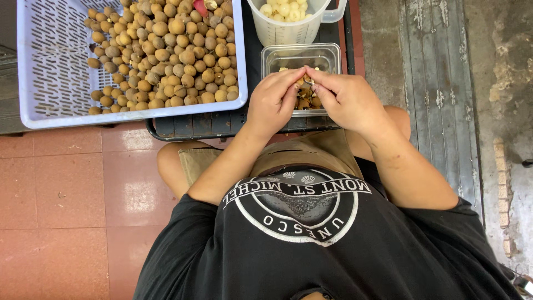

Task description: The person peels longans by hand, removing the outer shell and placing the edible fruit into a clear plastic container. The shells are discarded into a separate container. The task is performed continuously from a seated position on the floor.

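Pinched between the fingertips of both hands, a small brown fruit is held just above a clear plastic tub of peels. The left hand and right hand are curled closed around it, fingertips meeting. A lilac basket of brown fruits is seen left, a jug of peeled white flesh beyond.

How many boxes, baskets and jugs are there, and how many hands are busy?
Pale blue slotted plastic basket of brown round fruits: 1
Clear plastic measuring jug of peeled white fruits: 1
Clear rectangular plastic tub of brown shells: 1
Black slatted crate underneath: 1
Hands, left hand and right hand, meeting over the tub: 2
Total: 6
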